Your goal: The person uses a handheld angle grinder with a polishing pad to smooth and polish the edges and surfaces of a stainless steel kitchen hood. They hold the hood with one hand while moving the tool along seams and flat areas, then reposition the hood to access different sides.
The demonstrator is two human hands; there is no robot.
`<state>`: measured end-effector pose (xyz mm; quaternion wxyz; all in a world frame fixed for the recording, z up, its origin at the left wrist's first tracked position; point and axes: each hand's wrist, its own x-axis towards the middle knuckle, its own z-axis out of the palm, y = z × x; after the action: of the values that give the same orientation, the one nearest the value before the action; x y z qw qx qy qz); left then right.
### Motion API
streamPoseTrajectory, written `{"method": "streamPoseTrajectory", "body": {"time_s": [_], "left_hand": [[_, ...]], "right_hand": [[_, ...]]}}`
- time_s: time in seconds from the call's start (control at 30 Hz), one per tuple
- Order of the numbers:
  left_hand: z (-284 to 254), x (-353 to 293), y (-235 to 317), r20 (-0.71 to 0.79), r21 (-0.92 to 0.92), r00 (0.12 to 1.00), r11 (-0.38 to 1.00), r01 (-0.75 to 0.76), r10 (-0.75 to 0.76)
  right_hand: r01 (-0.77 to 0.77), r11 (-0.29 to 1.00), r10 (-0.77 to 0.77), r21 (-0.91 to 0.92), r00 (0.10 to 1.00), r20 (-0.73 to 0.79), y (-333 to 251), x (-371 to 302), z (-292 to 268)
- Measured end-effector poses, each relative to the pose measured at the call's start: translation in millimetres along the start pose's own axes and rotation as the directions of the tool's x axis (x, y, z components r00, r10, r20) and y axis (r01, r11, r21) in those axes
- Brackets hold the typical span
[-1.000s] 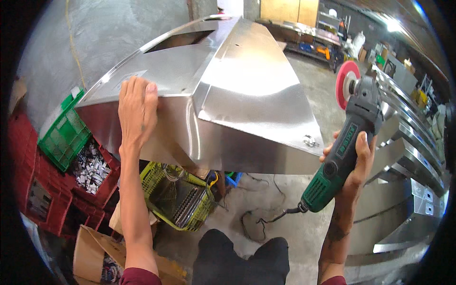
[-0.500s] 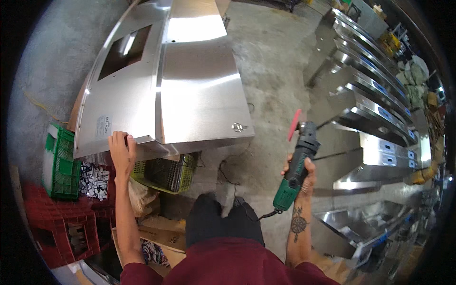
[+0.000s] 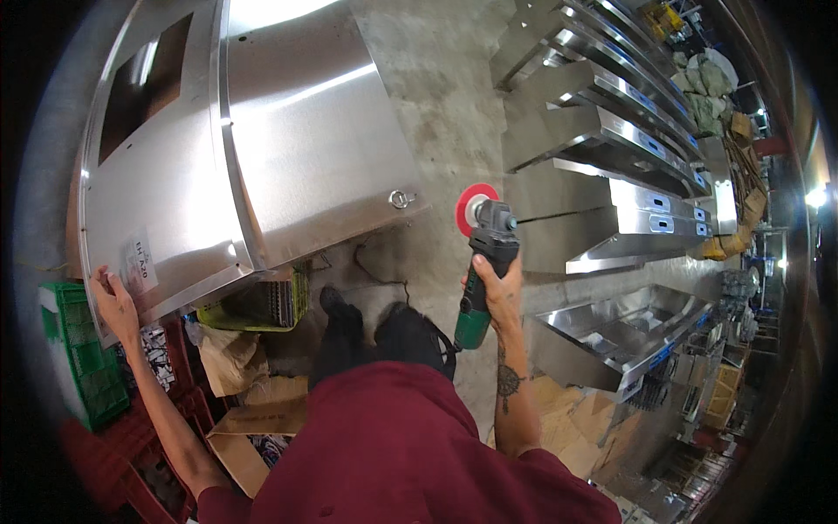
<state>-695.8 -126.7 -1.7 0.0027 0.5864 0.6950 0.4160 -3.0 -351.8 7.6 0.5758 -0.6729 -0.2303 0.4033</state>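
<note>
One angle grinder [image 3: 474, 306] is held above the floor [image 3: 441, 144], right of the steel casing [image 3: 314, 148], its red disc [image 3: 464, 210] apart from the metal. Your right hand [image 3: 502, 284] is closed around its body. Your left hand [image 3: 117, 307] is at the casing's near-left corner; whether its fingers grasp the edge, I cannot tell. Probably you are positioning yourself, not grinding; the next move seems to call for stable footing and a controlled disc. Farther right stand steel units [image 3: 602, 196].
</note>
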Motion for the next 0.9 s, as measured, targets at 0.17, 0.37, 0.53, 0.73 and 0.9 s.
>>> {"method": "streamPoseTrajectory", "body": {"time_s": [0.17, 0.37, 0.53, 0.73, 0.9], "left_hand": [[22, -4, -7, -0.024, 0.106, 0.993, 0.988, 0.114, -0.112], [56, 8, -14, -0.159, 0.096, 0.958, 0.962, 0.257, -0.24], [64, 5, -33, -0.181, 0.234, 0.969, 0.95, 0.206, -0.166], [63, 7, -50, -0.177, 0.226, 0.973, 0.956, 0.189, -0.15], [65, 12, -56, -0.17, 0.245, 0.971, 0.947, 0.208, -0.169]], "right_hand": [[0.189, 0.935, -0.209, -0.301, 0.977, -0.036, 30, 32, 34], [0.282, 0.809, -0.331, -0.515, 0.943, -0.005, 28, 81, 46], [0.174, 0.88, -0.185, -0.443, 0.983, 0.017, 21, 96, 54], [0.197, 0.823, -0.212, -0.533, 0.977, 0.034, 27, 96, 59], [0.185, 0.824, -0.204, -0.536, 0.979, 0.023, 29, 99, 65]]}}
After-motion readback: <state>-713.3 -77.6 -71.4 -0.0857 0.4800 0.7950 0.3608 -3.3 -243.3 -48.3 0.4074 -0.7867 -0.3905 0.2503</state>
